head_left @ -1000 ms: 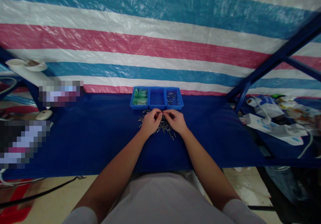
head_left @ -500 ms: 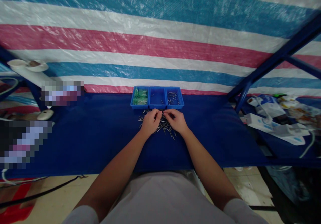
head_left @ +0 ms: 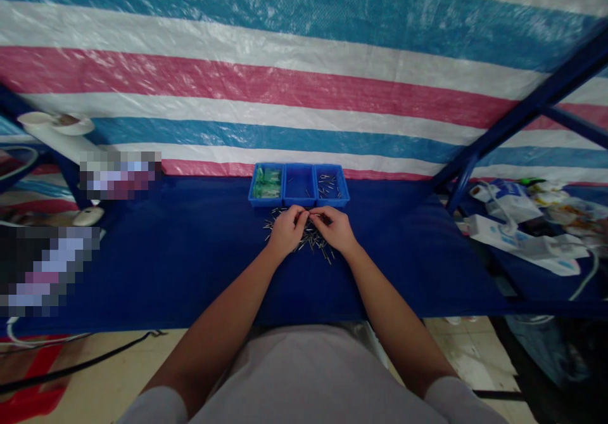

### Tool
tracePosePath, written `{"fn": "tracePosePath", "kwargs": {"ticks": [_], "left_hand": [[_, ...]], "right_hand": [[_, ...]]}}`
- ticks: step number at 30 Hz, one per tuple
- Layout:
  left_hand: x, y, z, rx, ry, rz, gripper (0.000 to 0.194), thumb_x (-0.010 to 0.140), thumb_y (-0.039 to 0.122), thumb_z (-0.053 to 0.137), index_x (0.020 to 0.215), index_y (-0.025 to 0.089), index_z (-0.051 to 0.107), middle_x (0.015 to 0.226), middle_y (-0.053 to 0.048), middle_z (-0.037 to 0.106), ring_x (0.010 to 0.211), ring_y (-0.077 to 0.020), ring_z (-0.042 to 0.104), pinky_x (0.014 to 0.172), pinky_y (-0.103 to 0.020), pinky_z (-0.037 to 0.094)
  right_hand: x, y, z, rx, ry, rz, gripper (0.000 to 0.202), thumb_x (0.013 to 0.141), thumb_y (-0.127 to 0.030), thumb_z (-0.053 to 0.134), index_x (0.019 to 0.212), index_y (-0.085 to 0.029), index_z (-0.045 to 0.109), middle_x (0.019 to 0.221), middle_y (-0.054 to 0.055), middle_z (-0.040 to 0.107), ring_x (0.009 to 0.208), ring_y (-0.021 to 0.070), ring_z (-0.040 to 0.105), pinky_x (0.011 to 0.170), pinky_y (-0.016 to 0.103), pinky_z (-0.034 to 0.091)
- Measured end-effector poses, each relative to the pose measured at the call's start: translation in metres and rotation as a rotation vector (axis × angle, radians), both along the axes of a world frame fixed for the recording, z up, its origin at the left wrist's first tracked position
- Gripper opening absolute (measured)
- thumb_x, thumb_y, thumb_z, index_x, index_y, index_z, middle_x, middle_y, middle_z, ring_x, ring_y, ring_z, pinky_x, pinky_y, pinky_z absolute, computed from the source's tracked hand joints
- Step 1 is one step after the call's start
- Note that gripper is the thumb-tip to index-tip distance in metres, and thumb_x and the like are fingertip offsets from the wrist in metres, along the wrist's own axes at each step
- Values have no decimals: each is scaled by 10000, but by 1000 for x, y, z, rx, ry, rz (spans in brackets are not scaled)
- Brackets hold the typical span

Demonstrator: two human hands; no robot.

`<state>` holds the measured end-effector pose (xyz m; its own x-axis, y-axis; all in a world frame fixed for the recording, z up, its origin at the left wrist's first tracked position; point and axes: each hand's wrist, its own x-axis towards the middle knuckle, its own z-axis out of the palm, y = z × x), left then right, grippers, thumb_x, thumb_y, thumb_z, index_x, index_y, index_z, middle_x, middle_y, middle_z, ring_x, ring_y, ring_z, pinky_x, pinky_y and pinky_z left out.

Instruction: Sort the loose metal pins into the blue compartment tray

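Note:
My left hand (head_left: 287,229) and my right hand (head_left: 335,226) meet fingertip to fingertip above a heap of thin dark and silvery metal pins (head_left: 313,240). Both are closed in a pinch; whatever lies between the fingertips is too small to make out. Right behind them stands a blue three-part bin (head_left: 299,203). Its left section holds green-tinted clear pieces (head_left: 266,183), its middle one a few small pins, and its right one several loose metal pins (head_left: 329,186).
The bin and heap rest on a blue cloth-covered table (head_left: 190,253). A striped plastic sheet (head_left: 294,82) hangs behind it. To the right, a white power strip (head_left: 522,246) lies by a blue metal frame (head_left: 475,151). A white mouse (head_left: 88,216) sits at the left.
My fingertips have come slightly closer together above the heap. Otherwise the hands, bin and pins stay nearly as they were, with a tiny shift of the view.

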<state>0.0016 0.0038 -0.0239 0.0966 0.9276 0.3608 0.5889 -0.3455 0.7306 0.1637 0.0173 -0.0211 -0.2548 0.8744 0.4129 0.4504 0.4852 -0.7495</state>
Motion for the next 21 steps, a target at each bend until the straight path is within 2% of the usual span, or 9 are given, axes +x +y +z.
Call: {"fn": "tracePosePath", "kwargs": {"ticks": [4, 9, 15, 21], "left_hand": [[0, 0, 1, -1, -4, -1, 264, 918, 369, 424, 834, 182, 590, 691, -4, 599, 642, -130, 543, 627, -255, 408], [0, -1, 1, 1, -56, -49, 206, 880, 356, 501, 879, 186, 617, 730, -5, 631, 647, -118, 554, 617, -239, 417], [1, -1, 0, 25, -99, -70, 172, 848, 334, 547, 882, 186, 627, 686, 8, 607, 626, -110, 541, 600, -231, 409], [2, -2, -1, 23, -92, -73, 173, 825, 273, 561, 974, 200, 607, 633, 34, 560, 593, -104, 522, 606, -232, 412]], "right_hand": [[0, -1, 2, 19, -8, 25, 183, 866, -318, 564, 934, -218, 702, 895, 61, 707, 760, 178, 635, 680, 308, 499], [0, -1, 3, 11, -2, 15, 181, 866, -310, 561, 932, -219, 702, 886, 60, 709, 781, 186, 644, 707, 319, 504], [1, 0, 4, 27, 26, 18, 148, 848, -291, 584, 877, -205, 702, 862, 66, 700, 783, 190, 641, 701, 322, 505], [0, 0, 5, -31, 135, -40, 162, 809, -351, 633, 797, -207, 708, 798, 56, 689, 734, 181, 620, 661, 313, 502]]}}
